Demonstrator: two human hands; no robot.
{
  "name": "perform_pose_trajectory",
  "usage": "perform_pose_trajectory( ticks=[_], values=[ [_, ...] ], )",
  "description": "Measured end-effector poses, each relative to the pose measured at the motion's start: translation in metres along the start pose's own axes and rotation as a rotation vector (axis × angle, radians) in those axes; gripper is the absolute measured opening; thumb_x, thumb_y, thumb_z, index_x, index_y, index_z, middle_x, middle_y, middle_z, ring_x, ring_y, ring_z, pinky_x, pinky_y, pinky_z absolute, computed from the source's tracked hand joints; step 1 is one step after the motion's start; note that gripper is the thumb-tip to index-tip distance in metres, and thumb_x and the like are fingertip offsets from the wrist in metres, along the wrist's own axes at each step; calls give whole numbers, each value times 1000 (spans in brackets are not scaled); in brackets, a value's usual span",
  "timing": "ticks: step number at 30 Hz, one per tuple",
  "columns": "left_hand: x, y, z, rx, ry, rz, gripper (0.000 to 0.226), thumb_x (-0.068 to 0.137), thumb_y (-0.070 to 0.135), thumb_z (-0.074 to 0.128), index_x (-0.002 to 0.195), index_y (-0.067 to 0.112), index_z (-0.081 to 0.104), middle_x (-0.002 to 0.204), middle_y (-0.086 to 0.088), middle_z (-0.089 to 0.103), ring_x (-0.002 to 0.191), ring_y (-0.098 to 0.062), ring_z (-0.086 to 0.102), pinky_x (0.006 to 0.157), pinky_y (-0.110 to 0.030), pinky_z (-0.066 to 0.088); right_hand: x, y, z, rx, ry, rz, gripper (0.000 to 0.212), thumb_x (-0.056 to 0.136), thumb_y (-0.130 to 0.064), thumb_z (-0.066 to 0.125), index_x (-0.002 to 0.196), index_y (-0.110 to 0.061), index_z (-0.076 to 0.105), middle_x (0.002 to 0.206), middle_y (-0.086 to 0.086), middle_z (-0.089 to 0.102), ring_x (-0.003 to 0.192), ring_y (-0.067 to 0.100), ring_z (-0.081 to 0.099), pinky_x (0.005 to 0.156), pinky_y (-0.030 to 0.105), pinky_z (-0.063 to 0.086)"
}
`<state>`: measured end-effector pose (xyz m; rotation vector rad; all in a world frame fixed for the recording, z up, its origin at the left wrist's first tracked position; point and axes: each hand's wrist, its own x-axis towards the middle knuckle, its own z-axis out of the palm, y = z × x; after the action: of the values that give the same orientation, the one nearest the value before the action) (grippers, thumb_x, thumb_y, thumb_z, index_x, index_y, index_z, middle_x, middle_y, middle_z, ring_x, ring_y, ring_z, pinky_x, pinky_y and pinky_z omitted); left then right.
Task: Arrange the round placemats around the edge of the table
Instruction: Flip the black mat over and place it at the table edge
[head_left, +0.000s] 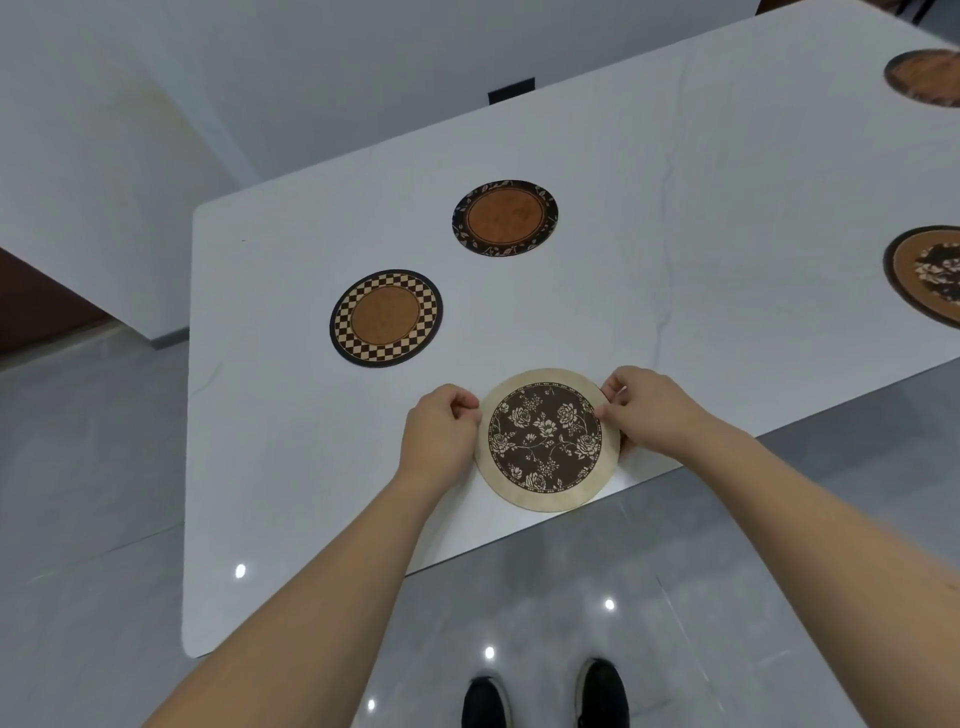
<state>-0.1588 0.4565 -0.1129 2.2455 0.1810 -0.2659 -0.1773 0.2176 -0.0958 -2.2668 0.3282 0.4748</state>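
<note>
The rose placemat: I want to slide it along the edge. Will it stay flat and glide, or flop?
The rose placemat probably stays stiff: pinched at its rim by the left hand and right hand, it shows no sag. It should glide easily on the glossy table. Being flat, it likely won't roll or tip.

The table (675, 218) has a smooth white stone-like top with faint grey veins and a soft sheen. The floor (93, 467) is glossy grey tile, mirroring ceiling lights. The mats look like matt cork or thin wood: the rose mat (545, 439) pale-rimmed, the checkered mat (386, 318) brown-centred.
</note>
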Motion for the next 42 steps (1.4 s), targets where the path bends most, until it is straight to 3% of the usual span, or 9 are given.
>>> perform_pose_trajectory(
  ticks=[5,14,20,23,26,30,36,42],
  values=[
    [-3,-1,2,9,13,15,15,83,11,58,82,23,66,78,10,65,73,-6,59,62,-18,41,1,1,-1,-8,-10,-3,7,85,-15,63,88,-15,56,89,7,68,78,26,64,78,36,52],
    [-5,-2,5,-3,37,18,12,85,12,59,85,21,67,79,10,66,74,-5,59,63,-16,40,0,-1,-3,-39,-31,-5,7,85,-15,62,86,-15,55,88,5,66,76,24,62,74,34,50],
    [-8,-2,6,-7,54,30,12,85,12,59,83,22,65,78,12,65,76,-3,59,63,-13,40,3,-3,-3,-49,-42,18,7,84,-12,60,90,-9,57,89,7,67,76,26,65,77,41,55],
    [-10,-2,8,-11,67,34,12,85,12,59,83,22,65,77,11,64,75,-3,58,63,-13,40,4,-6,-2,-123,-56,27,8,84,-13,57,90,-8,56,90,9,65,78,29,66,76,45,56],
    [-10,0,10,1,82,34,12,85,12,58,82,22,64,76,11,64,73,-3,58,62,-13,39,4,-9,-1,-259,-64,53,7,85,-18,55,86,-12,51,89,8,60,77,28,64,71,39,55],
    [-11,1,12,33,103,43,14,84,11,55,82,22,63,74,12,63,73,-2,57,61,-12,38,5,-11,-2,-372,-63,89,22,85,-26,60,74,-14,46,73,3,49,76,28,56,59,30,40],
    [-9,1,9,67,83,44,14,83,11,54,84,22,64,77,12,64,74,-1,58,60,-11,37,6,-9,-4,-359,-83,112,39,84,-31,64,59,-14,39,64,3,46,74,28,54,56,29,35],
    [-10,2,9,50,92,20,16,81,10,53,84,21,65,78,11,65,75,-2,59,61,-11,37,7,-2,-3,-264,-83,124,27,84,-35,64,91,-10,57,85,7,60,83,27,60,67,30,44]
  ],
)
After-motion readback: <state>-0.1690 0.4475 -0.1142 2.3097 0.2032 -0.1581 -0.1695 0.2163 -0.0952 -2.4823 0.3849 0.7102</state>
